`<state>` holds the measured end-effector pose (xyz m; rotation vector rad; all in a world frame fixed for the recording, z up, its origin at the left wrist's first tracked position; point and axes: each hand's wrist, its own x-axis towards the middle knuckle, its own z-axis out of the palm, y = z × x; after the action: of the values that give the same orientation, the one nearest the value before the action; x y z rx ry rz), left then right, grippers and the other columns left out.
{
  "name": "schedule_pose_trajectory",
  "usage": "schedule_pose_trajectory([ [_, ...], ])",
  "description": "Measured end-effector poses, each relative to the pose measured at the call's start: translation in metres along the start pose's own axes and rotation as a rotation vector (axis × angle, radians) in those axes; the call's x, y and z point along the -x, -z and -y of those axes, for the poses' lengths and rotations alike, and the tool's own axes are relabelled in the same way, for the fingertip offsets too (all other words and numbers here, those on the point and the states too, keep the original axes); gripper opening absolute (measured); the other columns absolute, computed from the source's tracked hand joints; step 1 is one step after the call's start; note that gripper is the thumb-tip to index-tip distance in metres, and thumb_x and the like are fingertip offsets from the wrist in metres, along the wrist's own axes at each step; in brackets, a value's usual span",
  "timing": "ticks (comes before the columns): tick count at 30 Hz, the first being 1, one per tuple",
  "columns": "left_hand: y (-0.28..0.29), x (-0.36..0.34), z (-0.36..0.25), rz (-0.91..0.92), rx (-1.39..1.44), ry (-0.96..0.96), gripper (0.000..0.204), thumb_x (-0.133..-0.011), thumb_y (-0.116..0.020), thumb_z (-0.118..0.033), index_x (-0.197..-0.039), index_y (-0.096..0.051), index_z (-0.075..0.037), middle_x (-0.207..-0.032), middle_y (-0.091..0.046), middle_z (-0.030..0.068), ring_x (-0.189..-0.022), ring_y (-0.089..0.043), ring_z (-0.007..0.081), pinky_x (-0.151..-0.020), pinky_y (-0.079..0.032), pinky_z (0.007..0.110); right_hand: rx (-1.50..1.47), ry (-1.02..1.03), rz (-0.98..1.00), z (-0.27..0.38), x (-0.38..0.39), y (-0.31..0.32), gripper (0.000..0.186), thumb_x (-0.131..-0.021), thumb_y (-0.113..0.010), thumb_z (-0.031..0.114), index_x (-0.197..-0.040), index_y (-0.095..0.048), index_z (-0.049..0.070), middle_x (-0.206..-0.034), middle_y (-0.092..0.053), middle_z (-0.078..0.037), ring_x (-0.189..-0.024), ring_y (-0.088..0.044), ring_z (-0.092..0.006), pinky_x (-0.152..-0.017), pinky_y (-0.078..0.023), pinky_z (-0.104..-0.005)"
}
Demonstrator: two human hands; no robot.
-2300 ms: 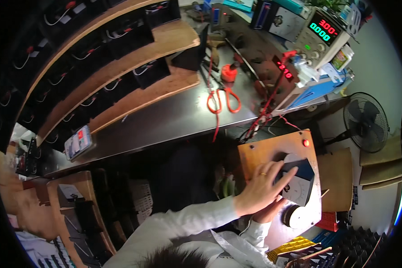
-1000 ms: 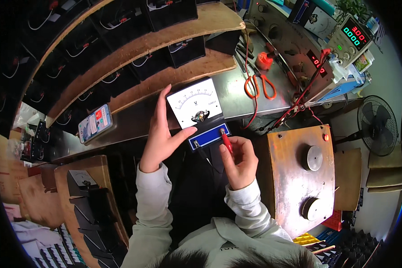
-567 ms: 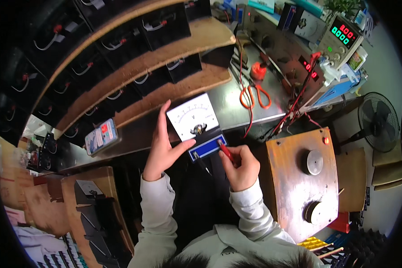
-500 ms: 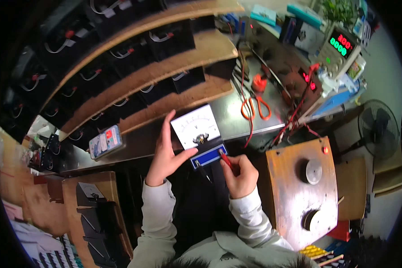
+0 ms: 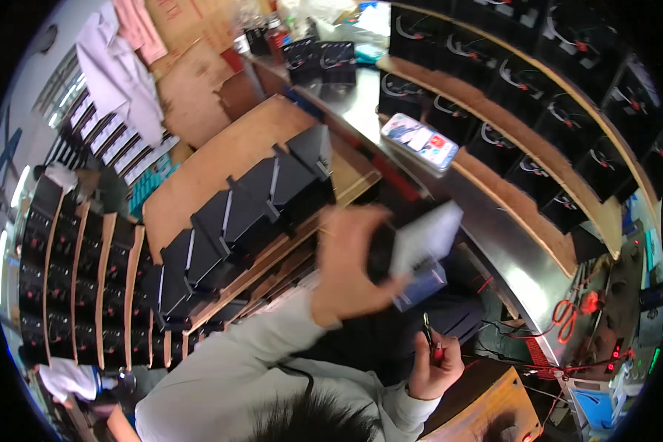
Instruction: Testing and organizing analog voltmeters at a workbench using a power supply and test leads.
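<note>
My left hand [image 5: 353, 258], blurred by motion, holds an analog voltmeter [image 5: 427, 239] with a white face, a dark body and a blue strip along its lower edge. The thumb lies by the blue strip; the meter's face is too smeared to read. Lower and to the right, my right hand [image 5: 436, 368] pinches a red-handled clip lead [image 5: 437, 352]. A thin, dark metal tip points up from those fingers, apart from the meter. Left of my left hand, several black meter cases [image 5: 247, 214] stand in a row on a wooden board [image 5: 191, 180].
A phone [image 5: 420, 141] rests on the metal bench [image 5: 493, 228], beside wooden shelves [image 5: 486, 180] of black units with wires. Orange-handled scissors [image 5: 565, 320] lie at the right. A wooden box [image 5: 486, 409] stands near my right hand. More racks [image 5: 81, 287] fill the left.
The view has swung left. The voltmeter has moved away from my right hand, and the red clip has come off its blue strip. The row of black cases now lies closer to my left hand.
</note>
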<state>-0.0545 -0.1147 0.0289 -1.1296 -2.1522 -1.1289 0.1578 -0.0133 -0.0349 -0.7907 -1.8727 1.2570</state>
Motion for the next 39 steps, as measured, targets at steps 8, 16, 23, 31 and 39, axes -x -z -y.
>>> schedule_pose_trajectory([
  [8,0.198,-0.095,0.093,-0.027,-0.83,-0.322,0.074,-0.076,-0.087,-0.005,-0.143,-0.057,-0.002,-0.146,-0.051,0.0206,-0.132,-0.054,0.0348,-0.112,-0.045,0.043,0.145,-0.045,-0.079,-0.015,-0.037,0.008,0.016,-0.094,-0.081,0.01,-0.101,-0.072,-0.001,-0.074,-0.064,0.002,-0.066,-0.053,-0.0034,-0.062,-0.042,-0.0204],
  [16,0.1,-0.185,0.175,0.43,-0.714,-0.712,0.068,-0.085,-0.059,-0.003,-0.152,-0.05,-0.011,-0.092,-0.055,0.0083,-0.086,-0.068,0.0275,-0.077,-0.059,0.036,0.319,-0.005,-0.125,-0.03,-0.014,0.013,0.018,-0.089,-0.085,0.011,-0.099,-0.075,0.0,-0.07,-0.063,-0.001,-0.059,-0.044,-0.0054,-0.054,-0.039,-0.0236],
  [23,0.003,-0.219,0.249,0.732,-0.429,-0.861,0.017,-0.093,-0.057,-0.008,-0.108,-0.064,-0.006,-0.099,-0.071,0.0174,-0.098,-0.072,0.0353,-0.086,-0.058,0.044,0.414,-0.093,-0.132,-0.056,0.024,0.031,0.02,-0.088,-0.086,0.02,-0.093,-0.074,0.004,-0.066,-0.065,-0.007,-0.056,-0.055,-0.013,-0.056,-0.047,-0.0308],
  [31,-0.03,-0.198,0.253,1.102,-0.88,-0.62,0.023,-0.083,-0.071,-0.011,-0.106,-0.072,-0.01,-0.1,-0.075,0.0169,-0.101,-0.074,0.0348,-0.087,-0.058,0.047,0.448,0.06,-0.291,-0.046,0.013,0.05,0.025,-0.091,-0.083,0.028,-0.092,-0.071,0.006,-0.072,-0.067,-0.017,-0.062,-0.068,-0.0359,-0.058,-0.053,-0.0415],
  [39,0.084,-0.234,0.013,1.383,0.267,-0.467,0.042,-0.095,-0.079,-0.017,-0.132,-0.065,-0.003,-0.113,-0.077,0.0151,-0.105,-0.074,0.0242,-0.09,-0.057,0.035,0.429,-0.065,-0.43,-0.065,0.008,0.071,0.022,-0.093,-0.081,0.03,-0.099,-0.075,0.01,-0.082,-0.077,-0.014,-0.071,-0.077,-0.0302,-0.066,-0.059,-0.0383],
])
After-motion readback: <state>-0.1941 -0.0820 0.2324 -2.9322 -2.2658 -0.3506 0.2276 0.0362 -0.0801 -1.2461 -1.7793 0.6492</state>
